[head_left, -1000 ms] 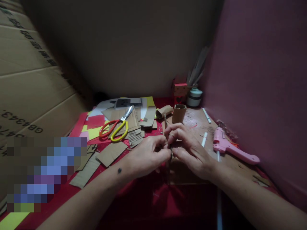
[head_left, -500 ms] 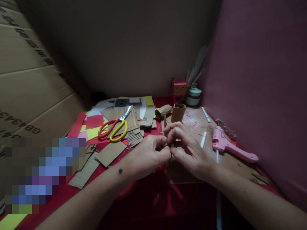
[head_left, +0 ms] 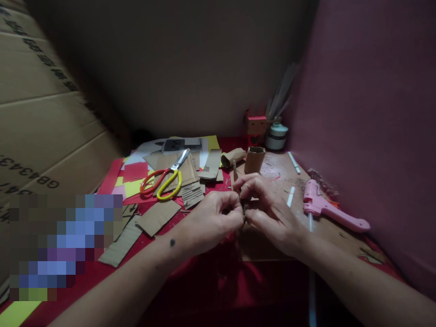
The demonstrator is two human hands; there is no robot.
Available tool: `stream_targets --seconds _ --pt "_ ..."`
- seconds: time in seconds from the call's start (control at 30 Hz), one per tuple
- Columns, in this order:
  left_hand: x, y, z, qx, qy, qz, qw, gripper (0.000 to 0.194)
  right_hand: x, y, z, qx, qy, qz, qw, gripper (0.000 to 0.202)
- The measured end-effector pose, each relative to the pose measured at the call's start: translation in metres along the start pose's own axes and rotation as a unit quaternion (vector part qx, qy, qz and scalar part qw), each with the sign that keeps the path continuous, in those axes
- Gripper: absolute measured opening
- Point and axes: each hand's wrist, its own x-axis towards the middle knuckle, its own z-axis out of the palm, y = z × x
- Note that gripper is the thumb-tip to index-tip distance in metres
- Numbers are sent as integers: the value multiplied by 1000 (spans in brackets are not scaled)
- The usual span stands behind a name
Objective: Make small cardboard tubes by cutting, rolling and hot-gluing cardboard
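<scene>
My left hand (head_left: 218,218) and my right hand (head_left: 270,215) meet above the front of a brown cardboard sheet. Between their closed fingertips is a thin, dark-edged strip of cardboard (head_left: 244,212), held from both sides. Its upper end pokes out above the fingers, and much of it is hidden by them. Just beyond my right hand a folded cardboard tube (head_left: 255,160) stands upright. A second cardboard roll (head_left: 233,157) lies on its side to the left of that tube.
Scissors (head_left: 165,180) with red and yellow handles lie on cardboard pieces at left. A pink glue gun (head_left: 332,211) rests at right, near white glue sticks (head_left: 294,162). At the back stand a small red box figure (head_left: 256,129) and a pale jar (head_left: 276,136). A large carton (head_left: 41,113) rises at left.
Both hands stay together on the cardboard strip, their fingers shifting slightly. A little more of the strip shows between the fingertips. The whole view has moved a few pixels.
</scene>
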Motion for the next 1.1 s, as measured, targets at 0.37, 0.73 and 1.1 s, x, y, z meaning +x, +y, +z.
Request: stream_targets --seconds 0.37,0.73,1.1 --pt "0 2 0 -13 5 -23 1000 12 -1 2 -2 -2 -17 -6 1000 24" --pt "1 4 -3 17 -7 -27 999 11 -1 0 -2 -5 -21 3 1000 23" --pt "0 3 2 27 40 -18 999 14 -2 -2 0 -14 -17 -2 1000 25"
